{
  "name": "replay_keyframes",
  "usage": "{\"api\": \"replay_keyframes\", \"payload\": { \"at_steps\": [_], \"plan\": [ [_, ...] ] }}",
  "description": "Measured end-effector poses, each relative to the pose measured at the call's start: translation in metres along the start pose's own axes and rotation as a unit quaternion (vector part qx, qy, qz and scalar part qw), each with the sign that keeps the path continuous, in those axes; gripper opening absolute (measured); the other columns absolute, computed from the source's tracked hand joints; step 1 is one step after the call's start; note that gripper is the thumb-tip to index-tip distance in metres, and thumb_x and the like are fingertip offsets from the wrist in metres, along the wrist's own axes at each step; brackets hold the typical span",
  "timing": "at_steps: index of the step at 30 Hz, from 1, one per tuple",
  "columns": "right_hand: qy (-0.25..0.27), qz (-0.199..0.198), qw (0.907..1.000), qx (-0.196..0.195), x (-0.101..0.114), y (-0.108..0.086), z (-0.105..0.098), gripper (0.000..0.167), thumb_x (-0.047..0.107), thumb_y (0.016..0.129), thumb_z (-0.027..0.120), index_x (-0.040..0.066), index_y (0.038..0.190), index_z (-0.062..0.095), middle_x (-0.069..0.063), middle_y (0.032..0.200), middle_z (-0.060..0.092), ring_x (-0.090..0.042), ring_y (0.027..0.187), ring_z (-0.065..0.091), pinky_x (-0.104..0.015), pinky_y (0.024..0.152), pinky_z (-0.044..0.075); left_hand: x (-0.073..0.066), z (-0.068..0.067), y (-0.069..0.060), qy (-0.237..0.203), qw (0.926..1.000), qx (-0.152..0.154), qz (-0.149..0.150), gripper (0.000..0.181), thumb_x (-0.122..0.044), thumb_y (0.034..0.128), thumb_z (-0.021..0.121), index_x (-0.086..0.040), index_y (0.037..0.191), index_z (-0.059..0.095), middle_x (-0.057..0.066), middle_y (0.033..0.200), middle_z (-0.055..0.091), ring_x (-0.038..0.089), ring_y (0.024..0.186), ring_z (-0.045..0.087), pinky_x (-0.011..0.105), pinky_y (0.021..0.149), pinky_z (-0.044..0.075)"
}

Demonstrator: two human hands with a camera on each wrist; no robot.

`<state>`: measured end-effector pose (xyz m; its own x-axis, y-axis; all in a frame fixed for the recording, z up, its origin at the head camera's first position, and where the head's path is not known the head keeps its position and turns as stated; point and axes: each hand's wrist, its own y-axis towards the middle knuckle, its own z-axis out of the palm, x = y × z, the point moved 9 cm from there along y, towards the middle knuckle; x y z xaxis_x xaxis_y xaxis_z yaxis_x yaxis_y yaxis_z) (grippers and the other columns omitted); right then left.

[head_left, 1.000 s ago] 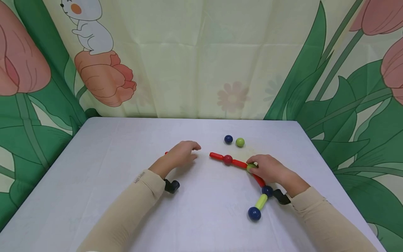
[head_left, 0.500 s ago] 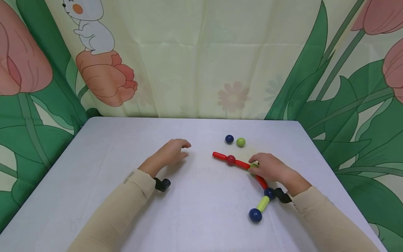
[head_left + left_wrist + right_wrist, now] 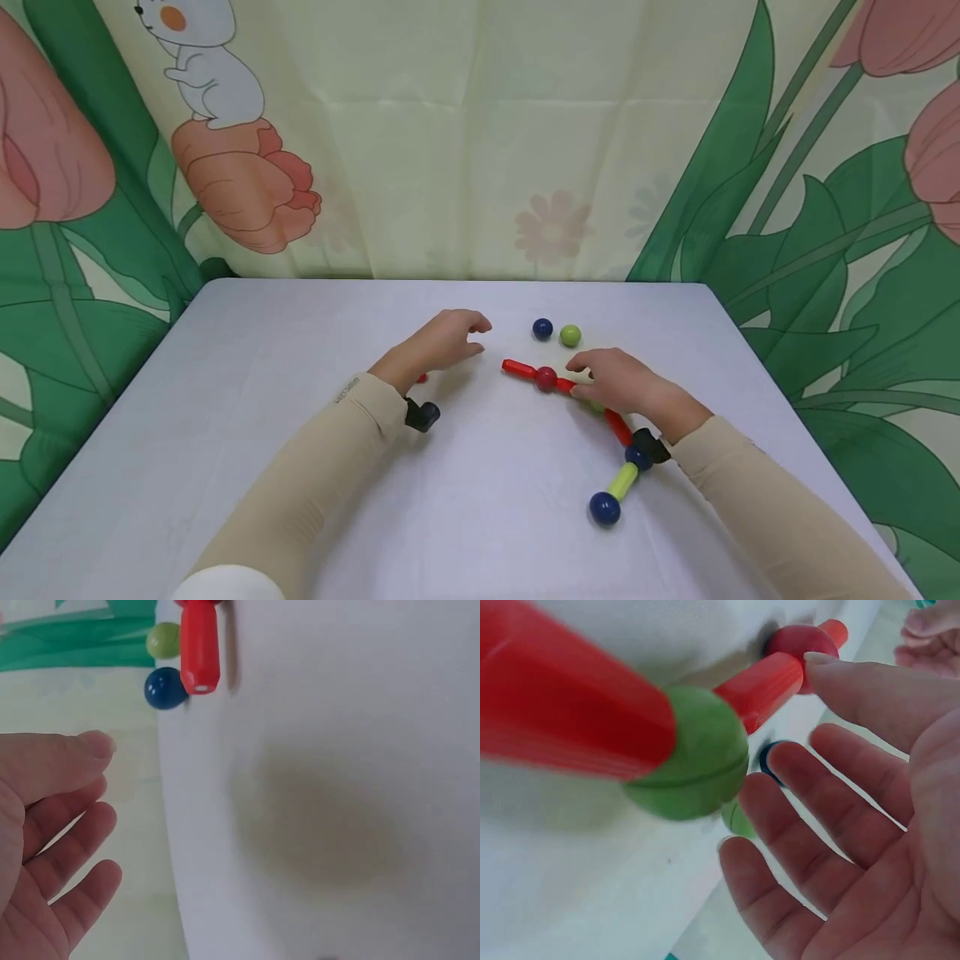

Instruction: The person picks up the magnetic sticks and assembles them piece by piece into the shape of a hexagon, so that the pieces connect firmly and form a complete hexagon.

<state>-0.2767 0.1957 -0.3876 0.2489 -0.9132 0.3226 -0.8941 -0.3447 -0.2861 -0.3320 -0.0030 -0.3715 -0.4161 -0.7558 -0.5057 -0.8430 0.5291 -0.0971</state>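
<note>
a jointed chain of glossy red and yellow-green rods and coloured balls point(image 3: 618, 427) lies in the right half of the white surface point(image 3: 465, 517), bending toward the near edge, where a dark blue ball point(image 3: 604, 508) ends it. the bare right hand point(image 3: 621, 383) is over the chain's glossy green ball point(image 3: 697, 757), fingers spread and slightly curved, gripping nothing; whether it touches the chain i cannot tell. the bare left hand point(image 3: 448, 339) hangs above the surface, left of the chain's far red rod point(image 3: 518, 369), thumb and fingers parted, holding nothing. a small red piece point(image 3: 422, 378) is partly hidden by it. nearer the far edge sit a loose blue ball point(image 3: 542, 329) and a loose green ball point(image 3: 570, 336), side by side.
</note>
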Motion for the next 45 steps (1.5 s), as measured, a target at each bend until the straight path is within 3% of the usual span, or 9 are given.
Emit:
{"api": "replay_keyframes", "payload": {
  "at_steps": [6, 13, 18, 26, 35, 45],
  "plan": [
    [-0.006, -0.008, 0.9999, -0.01, 0.008, 0.011, -0.002, 0.044, 0.022, 0.092, 0.074, 0.006, 0.131, 0.063, -0.011, 0.115, 0.067, -0.029, 0.105, 0.062, -0.042, 0.085, 0.055, -0.012, 0.008, 0.026, -0.016, 0.9998, 0.011, 0.007, 0.041, -0.012, 0.0956, 0.069, -0.005, 0.135, 0.06, 0.011, 0.13, 0.063, 0.027, 0.121, 0.055, 0.036, 0.102, 0.045],
    [-0.013, -0.015, 0.9997, 0.012, 0.019, 0.022, 0.008, 0.049, 0.022, 0.091, 0.076, 0.012, 0.136, 0.061, -0.008, 0.122, 0.064, -0.027, 0.108, 0.058, -0.044, 0.09, 0.052, -0.022, 0.013, 0.05, -0.021, 0.9995, 0.021, 0.009, 0.044, -0.01, 0.0964, 0.068, -0.005, 0.139, 0.057, 0.011, 0.134, 0.061, 0.026, 0.124, 0.055, 0.037, 0.104, 0.044],
    [-0.026, -0.042, 0.9987, 0.014, 0.027, 0.027, 0.015, 0.039, 0.025, 0.091, 0.075, 0.014, 0.128, 0.067, -0.001, 0.109, 0.065, -0.02, 0.099, 0.057, -0.039, 0.089, 0.051, -0.022, 0.018, 0.062, -0.034, 0.999, 0.029, 0.001, 0.046, -0.011, 0.0966, 0.067, -0.005, 0.141, 0.055, 0.011, 0.137, 0.059, 0.026, 0.126, 0.054, 0.036, 0.104, 0.044],
    [-0.033, -0.053, 0.998, 0.005, 0.028, 0.027, 0.014, 0.021, 0.02, 0.092, 0.075, 0.013, 0.11, 0.069, 0.003, 0.093, 0.063, -0.018, 0.086, 0.057, -0.037, 0.084, 0.051, -0.028, 0.022, 0.074, -0.037, 0.9989, 0.028, 0.003, 0.045, -0.01, 0.0961, 0.068, -0.004, 0.14, 0.057, 0.01, 0.135, 0.06, 0.024, 0.124, 0.055, 0.036, 0.104, 0.044],
    [-0.041, -0.046, 0.9981, 0.004, 0.029, 0.025, 0.013, 0.022, 0.016, 0.091, 0.075, 0.012, 0.112, 0.069, 0.001, 0.094, 0.062, -0.019, 0.085, 0.056, -0.036, 0.083, 0.052, -0.029, 0.032, 0.087, -0.037, 0.9987, 0.034, -0.005, 0.045, -0.009, 0.0958, 0.067, -0.006, 0.14, 0.057, 0.007, 0.137, 0.06, 0.023, 0.124, 0.055, 0.035, 0.103, 0.045],
    [-0.027, -0.033, 0.9991, -0.004, 0.02, 0.02, 0.009, 0.025, 0.012, 0.091, 0.075, 0.01, 0.114, 0.068, -0.002, 0.097, 0.064, -0.021, 0.088, 0.057, -0.037, 0.082, 0.053, -0.043, 0.041, 0.098, -0.005, 0.999, 0.041, 0.016, 0.046, -0.003, 0.0956, 0.064, -0.011, 0.141, 0.057, 0.007, 0.139, 0.058, 0.023, 0.126, 0.054, 0.035, 0.106, 0.042]
  ]
}}
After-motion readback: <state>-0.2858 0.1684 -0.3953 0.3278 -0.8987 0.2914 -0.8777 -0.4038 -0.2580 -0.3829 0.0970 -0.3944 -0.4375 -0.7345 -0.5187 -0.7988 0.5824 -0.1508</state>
